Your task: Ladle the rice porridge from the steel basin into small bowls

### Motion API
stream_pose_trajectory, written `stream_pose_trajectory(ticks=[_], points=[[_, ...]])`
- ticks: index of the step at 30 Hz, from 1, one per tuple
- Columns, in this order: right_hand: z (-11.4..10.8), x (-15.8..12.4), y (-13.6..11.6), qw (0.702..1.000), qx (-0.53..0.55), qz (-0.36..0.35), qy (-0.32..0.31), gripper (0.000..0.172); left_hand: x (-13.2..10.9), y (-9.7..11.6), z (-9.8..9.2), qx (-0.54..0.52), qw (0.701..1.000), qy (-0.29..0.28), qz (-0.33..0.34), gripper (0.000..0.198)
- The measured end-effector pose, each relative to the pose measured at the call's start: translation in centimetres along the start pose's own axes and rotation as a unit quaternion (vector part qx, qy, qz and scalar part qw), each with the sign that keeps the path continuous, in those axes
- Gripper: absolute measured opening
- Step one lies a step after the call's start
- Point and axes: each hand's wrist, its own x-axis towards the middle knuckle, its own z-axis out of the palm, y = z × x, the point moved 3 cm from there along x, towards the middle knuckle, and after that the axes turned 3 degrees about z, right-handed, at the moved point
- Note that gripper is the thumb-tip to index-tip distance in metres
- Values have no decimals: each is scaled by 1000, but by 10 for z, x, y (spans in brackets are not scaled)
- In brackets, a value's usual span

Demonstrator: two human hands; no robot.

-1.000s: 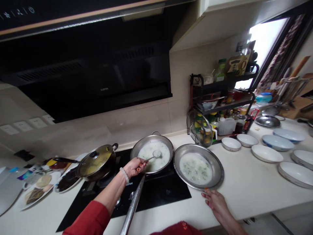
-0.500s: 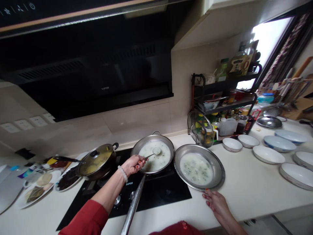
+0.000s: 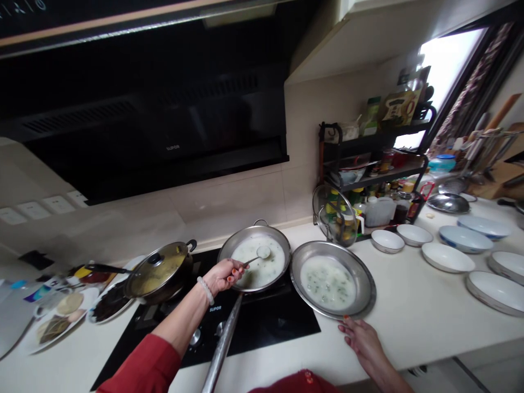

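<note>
My left hand (image 3: 226, 274) is closed around the handle of a ladle (image 3: 263, 252), whose bowl holds white soup. That bowl is over a metal pan (image 3: 229, 243) of milky soup (image 3: 268, 266) on the stove, the pan's long handle (image 3: 227, 344) pointing towards me. To the right stands a wide steel basin (image 3: 364, 284) of white soup with green bits (image 3: 327, 281). My right hand (image 3: 360, 334) is at the near rim of this basin, fingers apart and fingertips at or just touching the edge.
A lidded pot (image 3: 161, 273) is on the left of the black stove (image 3: 282, 322). Plates of food (image 3: 82, 311) lie farther left. Several shallow bowls (image 3: 448, 256) stand on the right counter. Behind are a glass lid (image 3: 333, 213) and a condiment rack (image 3: 379, 177). A range hood (image 3: 164, 120) overhangs.
The view has shifted very slightly. Both hands, the ladle, the pan and the basin stay practically where they were.
</note>
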Motion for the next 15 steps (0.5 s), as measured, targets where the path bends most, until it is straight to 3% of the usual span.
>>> stream_pose_trajectory(ticks=[8, 15], points=[[1, -2, -2, 1000, 2, 6, 7, 42, -8, 4, 13, 9, 1000, 7, -6, 16], [1, 0, -1, 1000, -3, 4, 8, 39, -18, 13, 41, 14, 1000, -21, 5, 19]])
